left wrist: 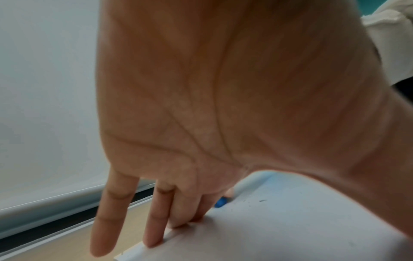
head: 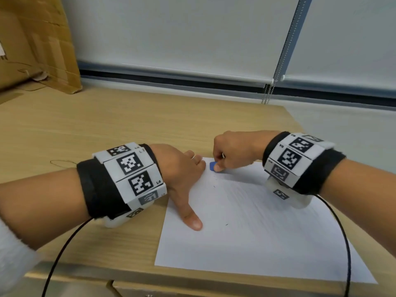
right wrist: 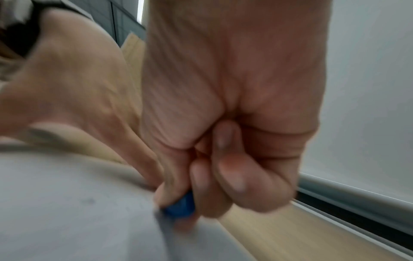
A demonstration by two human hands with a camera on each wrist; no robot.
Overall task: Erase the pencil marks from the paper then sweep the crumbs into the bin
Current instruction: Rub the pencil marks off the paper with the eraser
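1. Paper point(head: 257, 221): white sheet, flat on wooden desk point(head: 85, 129), long axis running near-to-far, a bit skewed; few dark specks on it.
2. Eraser point(head: 212, 166): blue, small, at sheet's far-left corner, lower end on paper; long axis – can't tell.
3. Right hand point(head: 233, 151): fingers curled, thumb + fingertips pinching eraser.
4. Left hand point(head: 182, 168): fingers straight, slightly spread, pressing paper's left edge; thumb splayed on sheet, just beside eraser.
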